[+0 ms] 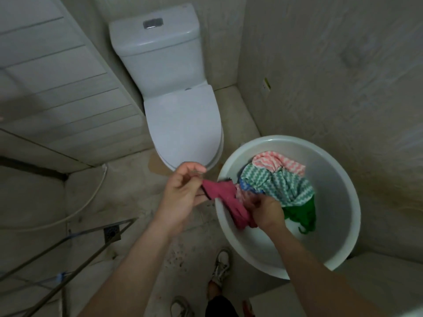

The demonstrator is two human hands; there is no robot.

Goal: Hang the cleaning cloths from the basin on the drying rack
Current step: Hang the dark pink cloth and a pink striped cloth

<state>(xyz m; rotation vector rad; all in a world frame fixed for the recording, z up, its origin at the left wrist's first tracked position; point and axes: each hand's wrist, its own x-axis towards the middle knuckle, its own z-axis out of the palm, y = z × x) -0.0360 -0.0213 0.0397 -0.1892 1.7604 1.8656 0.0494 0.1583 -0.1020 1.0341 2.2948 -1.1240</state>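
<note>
Right hand (263,211) and left hand (183,193) seemingly pinch cloth (220,191).

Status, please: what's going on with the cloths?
Left hand pinches, right hand grips pink cloth at basin rim. Other cloths in basin. Drying rack lower left, path open.

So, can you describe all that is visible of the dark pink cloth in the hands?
The dark pink cloth looks like soft fabric with a dark stitched edge, crumpled and partly unfolded. The left hand pinches one end, the right hand grips the other. It crosses the rim of the white basin.
</note>
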